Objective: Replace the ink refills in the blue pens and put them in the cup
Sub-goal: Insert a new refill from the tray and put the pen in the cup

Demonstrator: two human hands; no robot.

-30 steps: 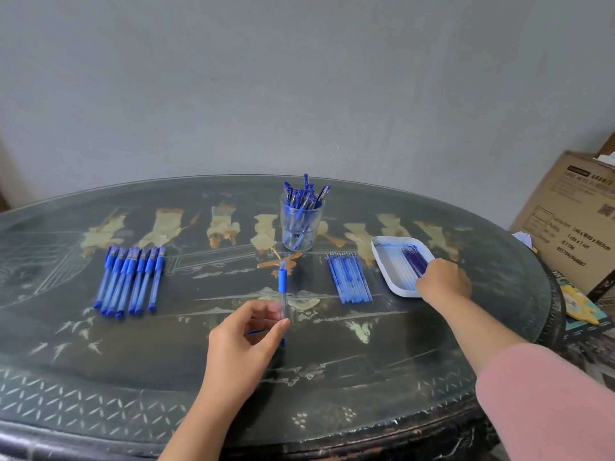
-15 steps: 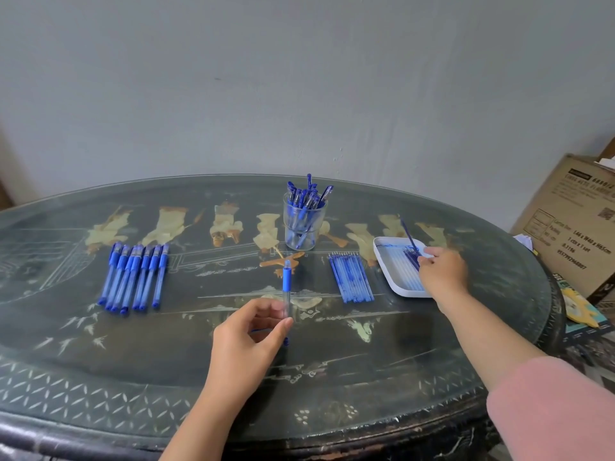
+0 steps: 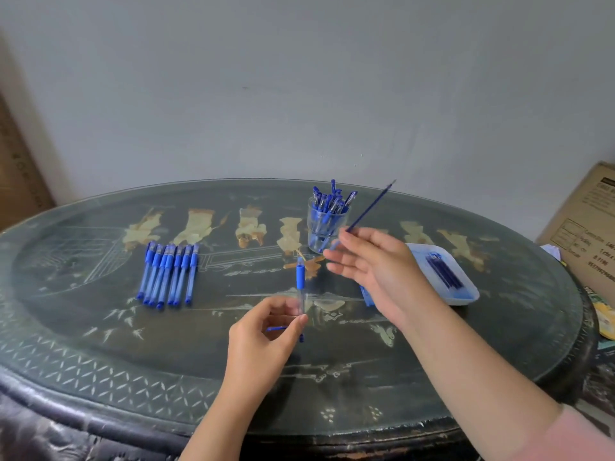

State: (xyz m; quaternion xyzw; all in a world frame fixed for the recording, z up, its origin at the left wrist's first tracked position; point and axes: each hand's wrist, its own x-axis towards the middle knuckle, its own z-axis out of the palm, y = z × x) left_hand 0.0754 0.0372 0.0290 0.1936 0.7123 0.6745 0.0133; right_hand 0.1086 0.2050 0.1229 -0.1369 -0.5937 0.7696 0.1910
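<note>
Nearest you, your left hand [image 3: 263,331] gripped a pen barrel [image 3: 300,282] upright while your right hand [image 3: 376,267], hiding most of the loose refills [image 3: 365,295] behind it, pinched one blurred refill [image 3: 369,211], so a row of pens [image 3: 168,274] awaited refilling and the far cup [image 3: 327,229] looked well stocked with pens.

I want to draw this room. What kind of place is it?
Likely a room at home: an old oval table with painted figures, a plain wall and a cardboard box at the side.
</note>
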